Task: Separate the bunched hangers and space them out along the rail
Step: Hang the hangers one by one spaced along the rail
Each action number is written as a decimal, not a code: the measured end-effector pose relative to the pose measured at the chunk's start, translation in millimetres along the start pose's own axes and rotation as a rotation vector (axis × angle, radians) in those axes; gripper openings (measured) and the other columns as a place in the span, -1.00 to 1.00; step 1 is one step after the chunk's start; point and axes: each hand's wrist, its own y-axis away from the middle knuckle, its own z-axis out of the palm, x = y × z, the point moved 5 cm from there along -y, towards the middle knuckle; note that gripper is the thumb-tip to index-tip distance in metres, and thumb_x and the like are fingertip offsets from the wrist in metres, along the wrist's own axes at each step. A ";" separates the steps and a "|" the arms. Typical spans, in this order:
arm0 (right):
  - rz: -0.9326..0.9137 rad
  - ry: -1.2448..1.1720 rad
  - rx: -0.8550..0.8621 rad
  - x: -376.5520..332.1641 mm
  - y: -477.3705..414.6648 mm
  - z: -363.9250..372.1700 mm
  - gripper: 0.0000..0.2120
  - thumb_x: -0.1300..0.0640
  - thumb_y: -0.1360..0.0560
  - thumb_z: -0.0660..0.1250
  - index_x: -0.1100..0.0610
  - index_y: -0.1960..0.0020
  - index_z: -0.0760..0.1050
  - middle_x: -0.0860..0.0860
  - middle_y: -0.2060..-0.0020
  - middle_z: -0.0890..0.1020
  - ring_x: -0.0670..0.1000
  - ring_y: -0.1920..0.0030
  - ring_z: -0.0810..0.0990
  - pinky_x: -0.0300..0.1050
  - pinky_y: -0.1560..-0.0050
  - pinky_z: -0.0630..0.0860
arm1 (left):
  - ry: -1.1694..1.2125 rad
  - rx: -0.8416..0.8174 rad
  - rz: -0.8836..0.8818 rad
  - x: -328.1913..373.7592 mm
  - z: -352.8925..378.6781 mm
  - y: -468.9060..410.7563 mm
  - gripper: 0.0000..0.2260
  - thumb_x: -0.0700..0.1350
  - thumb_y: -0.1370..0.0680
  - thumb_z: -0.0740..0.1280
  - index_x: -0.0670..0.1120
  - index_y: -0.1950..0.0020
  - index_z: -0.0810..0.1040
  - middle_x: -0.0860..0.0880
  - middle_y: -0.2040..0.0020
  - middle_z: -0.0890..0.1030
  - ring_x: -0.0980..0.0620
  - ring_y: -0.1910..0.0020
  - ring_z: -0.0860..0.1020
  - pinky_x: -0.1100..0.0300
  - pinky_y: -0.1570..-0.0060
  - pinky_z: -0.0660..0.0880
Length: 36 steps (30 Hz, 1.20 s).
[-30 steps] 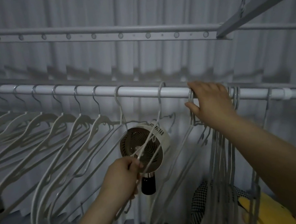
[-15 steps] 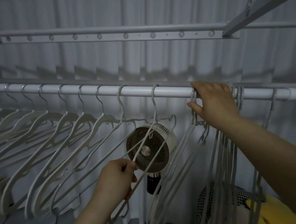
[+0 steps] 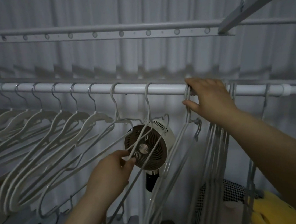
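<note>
Head cam: eight or nine hangers [image 3: 96, 117] hang spaced along the rail [image 3: 166, 88], left side. Left hand [image 3: 111, 170] pinches the arm of the last hanger [image 3: 147, 101], in front of the fan [image 3: 161, 128]. Right hand [image 3: 211, 98] curls over the rail, thumb and fingers gripping the next hook [image 3: 187, 96]. The bunch [image 3: 218, 141] under the right forearm is not yet spread; I'd judge past halfway. Bunch count unreadable: hooks are hidden behind the hand, bottoms cut off, light dim.
</note>
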 end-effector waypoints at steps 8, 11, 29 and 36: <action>-0.011 -0.004 -0.022 10.2 2.2 -0.2 -0.43 0.02 -0.52 0.25 0.14 -0.45 0.16 0.07 -0.37 0.38 0.10 -0.34 0.33 -0.09 -0.34 0.10 | 0.166 0.245 0.390 55.8 -1.0 27.6 -0.79 -0.12 -0.51 0.29 -0.06 -0.13 0.56 0.27 0.13 0.45 0.29 0.10 0.46 0.54 0.19 0.32; -0.013 -0.002 -0.025 14.7 4.3 -1.9 -0.43 0.02 -0.52 0.24 0.13 -0.45 0.14 0.06 -0.39 0.36 0.09 -0.35 0.31 -0.11 -0.34 0.08 | 0.245 -0.067 0.289 68.9 38.6 25.4 -0.73 -0.06 -0.53 0.26 -0.03 -0.22 0.49 0.21 0.16 0.47 0.32 0.21 0.44 0.66 0.25 0.32; -0.019 -0.009 0.002 27.4 8.8 -3.9 -0.49 0.04 -0.52 0.26 0.12 -0.41 0.22 0.05 -0.35 0.40 0.09 -0.34 0.33 -0.12 -0.33 0.10 | 0.517 -0.267 -0.044 53.8 58.4 30.3 -0.74 -0.22 -0.58 0.16 -0.10 0.28 0.50 0.02 0.43 0.55 0.18 0.71 0.39 0.42 0.66 0.27; -0.020 -0.015 0.005 22.3 8.3 -3.9 -0.49 0.06 -0.51 0.27 0.14 -0.41 0.24 0.07 -0.34 0.41 0.09 -0.33 0.34 -0.10 -0.33 0.11 | 0.558 -0.228 -0.082 41.9 48.5 28.6 -0.76 -0.22 -0.58 0.17 -0.14 0.24 0.53 0.01 0.48 0.54 0.16 0.71 0.38 0.40 0.67 0.28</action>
